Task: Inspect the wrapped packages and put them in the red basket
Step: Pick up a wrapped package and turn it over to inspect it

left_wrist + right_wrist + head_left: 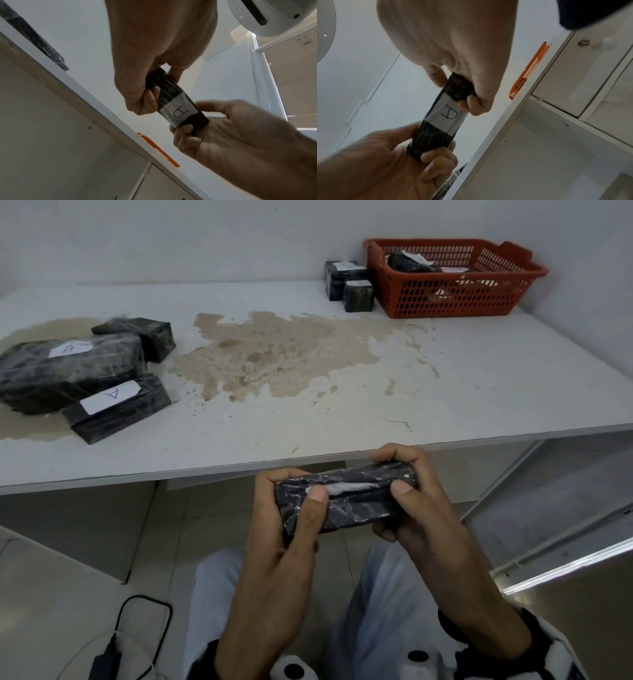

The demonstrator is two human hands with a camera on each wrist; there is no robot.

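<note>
Wrapped package [346, 498] gripped endwise by left hand [291, 508] and right hand [407, 491], white label [445, 115] handwritten "A"

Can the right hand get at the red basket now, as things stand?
Probably not yet: the right hand and left hand both grip one wrapped package below the table edge. The red basket sits at the far right corner, top open.

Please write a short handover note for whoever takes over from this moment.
Left hand and right hand each grip one end of a black plastic-wrapped package, held below the white table's front edge; its white label faces down.
Red slatted plastic basket stands at the far right and already holds at least one wrapped package.
Left to do: three black wrapped packages at the table's left, two small ones beside the basket, plus the held one.
</note>
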